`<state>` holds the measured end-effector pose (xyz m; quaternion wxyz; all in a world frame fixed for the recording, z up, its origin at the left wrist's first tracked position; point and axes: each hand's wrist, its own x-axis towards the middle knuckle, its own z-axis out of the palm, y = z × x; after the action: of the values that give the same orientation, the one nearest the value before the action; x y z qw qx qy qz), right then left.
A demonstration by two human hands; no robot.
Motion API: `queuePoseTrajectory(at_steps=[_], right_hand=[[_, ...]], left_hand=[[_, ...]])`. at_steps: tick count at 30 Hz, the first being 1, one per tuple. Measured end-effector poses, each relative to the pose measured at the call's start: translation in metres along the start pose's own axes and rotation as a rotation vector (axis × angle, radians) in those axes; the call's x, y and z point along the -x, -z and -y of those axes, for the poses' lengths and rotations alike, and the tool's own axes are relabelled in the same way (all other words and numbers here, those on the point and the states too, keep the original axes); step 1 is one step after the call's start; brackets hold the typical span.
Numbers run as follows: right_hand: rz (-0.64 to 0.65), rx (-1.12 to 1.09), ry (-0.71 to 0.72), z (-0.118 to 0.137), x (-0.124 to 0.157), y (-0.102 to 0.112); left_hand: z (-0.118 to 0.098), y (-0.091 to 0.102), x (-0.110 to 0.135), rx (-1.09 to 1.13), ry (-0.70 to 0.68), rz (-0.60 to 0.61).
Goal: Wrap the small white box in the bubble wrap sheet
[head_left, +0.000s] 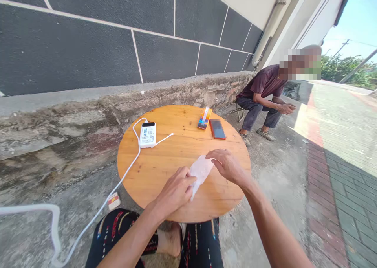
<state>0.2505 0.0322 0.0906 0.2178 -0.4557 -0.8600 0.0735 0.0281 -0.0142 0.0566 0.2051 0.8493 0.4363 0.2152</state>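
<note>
A thin white tissue (202,169) lies slantwise over the near middle of a round wooden table (176,122). My left hand (178,191) is at its near-left edge with fingers curled, and the thumb and index finger grip that edge. At the far-right corner, my right hand (226,164) arches over the tissue. Its fingertips touch the corner while the thumb stays apart from them, below.
At the table's left is a white power bank (147,135) with white cables. Toward the far right lie an orange-and-blue packet (204,118) and a red-edged phone (218,129). A small box (114,201) rests on the ground. Another person (265,91) sits by the wall (97,44).
</note>
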Motion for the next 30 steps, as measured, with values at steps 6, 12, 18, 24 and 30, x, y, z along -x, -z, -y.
queuePoseTrajectory(at_steps=[6, 12, 18, 24, 30], right_hand=[[0.463, 0.094, 0.064, 0.023, -0.048, -0.008], [0.733, 0.158, -0.009, 0.014, -0.078, -0.033], [0.558, 0.255, -0.151, -0.014, -0.072, -0.006], [0.040, 0.129, -0.144, -0.005, -0.019, 0.017], [-0.015, 0.088, -0.014, 0.017, 0.032, -0.045]], left_hand=[[-0.003, 0.000, -0.001, -0.028, 0.012, 0.005], [0.000, -0.003, -0.003, -0.045, 0.033, 0.025], [0.008, -0.008, -0.002, 0.022, 0.030, 0.012], [0.010, -0.009, -0.001, 0.078, 0.031, -0.003], [0.007, -0.007, -0.002, 0.075, 0.042, 0.009]])
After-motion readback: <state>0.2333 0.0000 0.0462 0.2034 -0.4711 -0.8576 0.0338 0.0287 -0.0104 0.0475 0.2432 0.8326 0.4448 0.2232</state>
